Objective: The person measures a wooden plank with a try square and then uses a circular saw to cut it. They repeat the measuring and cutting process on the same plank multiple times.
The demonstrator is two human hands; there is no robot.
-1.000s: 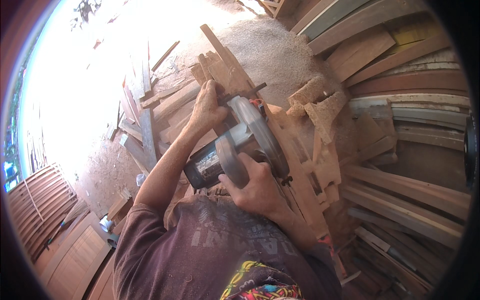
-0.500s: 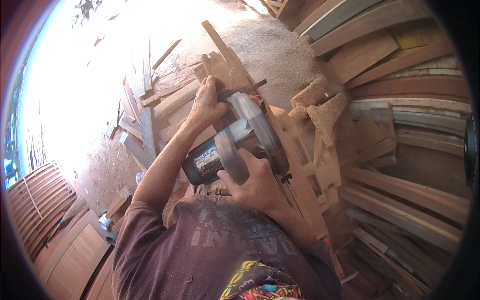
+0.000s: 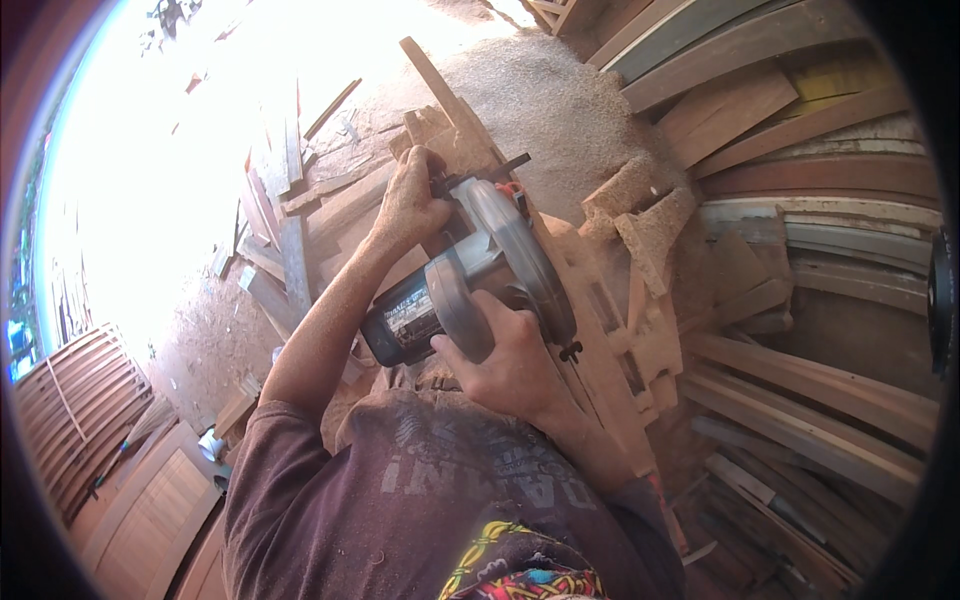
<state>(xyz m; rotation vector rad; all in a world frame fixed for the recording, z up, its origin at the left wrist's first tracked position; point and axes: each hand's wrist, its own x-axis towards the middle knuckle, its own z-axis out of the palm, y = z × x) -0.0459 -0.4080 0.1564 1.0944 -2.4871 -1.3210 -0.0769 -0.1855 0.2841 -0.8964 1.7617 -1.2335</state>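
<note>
A circular saw (image 3: pixel 470 262) with a grey blade guard and a dark motor housing rests on a long wooden board (image 3: pixel 610 400). Its rear handle sits in my right hand (image 3: pixel 505 365), fingers wrapped round it and thumb on the near side. My left hand (image 3: pixel 412 200) is closed at the saw's front, its fingers curled by the front edge of the base plate; the fingertips are partly hidden. A narrow slit runs along the board behind the saw. The blade itself is hidden under the guard.
Sawdust-covered wood blocks (image 3: pixel 645 240) lie right of the board. Stacked planks (image 3: pixel 820 390) fill the right side. Scrap strips (image 3: pixel 293 255) lie on the left ground. Panelled wood (image 3: pixel 150 490) and a slatted frame (image 3: pixel 75 410) stand at lower left. Sawdust (image 3: pixel 540 85) is heaped ahead.
The saw and both hands have shifted very slightly forward and to the left in the picture. Both grips look the same.
</note>
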